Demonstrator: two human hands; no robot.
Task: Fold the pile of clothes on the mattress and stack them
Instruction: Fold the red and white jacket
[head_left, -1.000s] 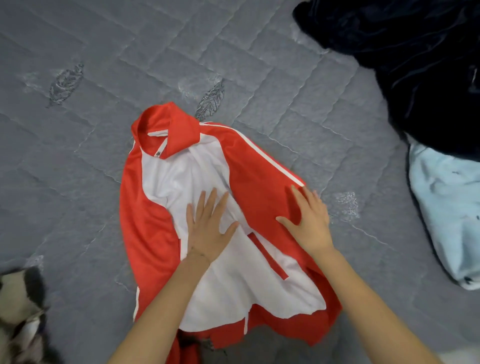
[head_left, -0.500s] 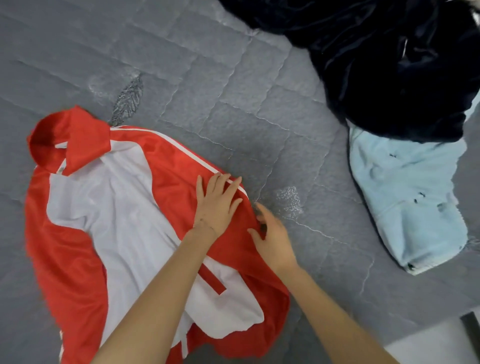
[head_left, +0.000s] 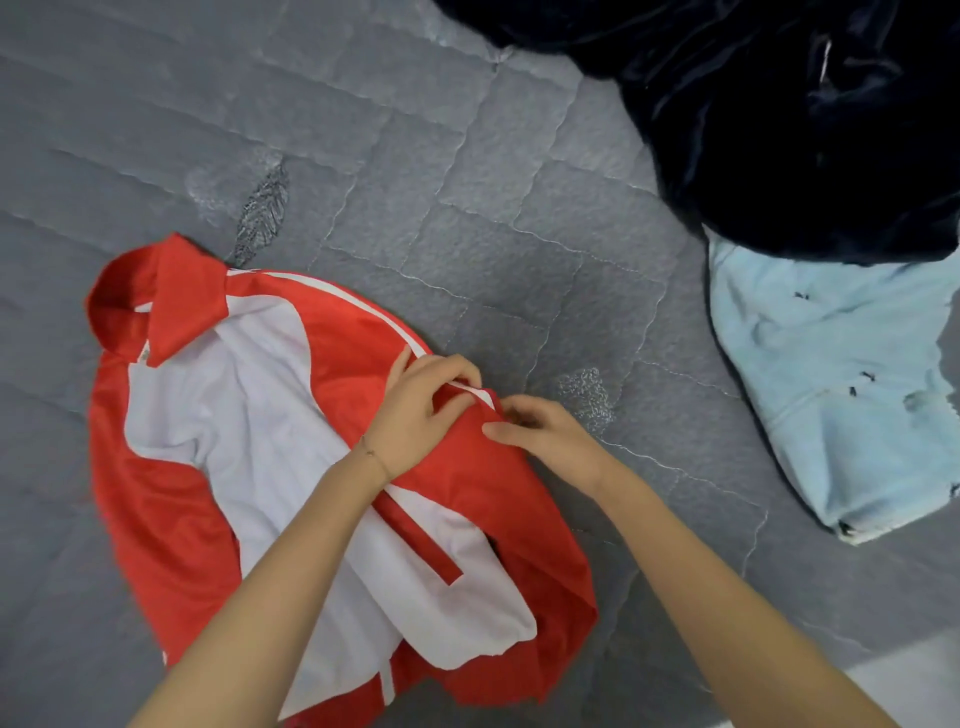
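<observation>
Jacket (head_left: 218, 441) lies flat on the mattress (head_left: 467, 234). Left hand (head_left: 421, 410) and right hand (head_left: 540, 431) each pinch its folded right edge, fingers curled around fabric.

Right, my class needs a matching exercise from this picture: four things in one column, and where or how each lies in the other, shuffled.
1 red jacket
2 navy garment
3 pale blue garment
4 grey mattress

A heaped at top right
B quilted, beneath everything
C edge pinched by left hand and right hand
D lying at the right edge

Pairs: 1-C, 2-A, 3-D, 4-B.
</observation>
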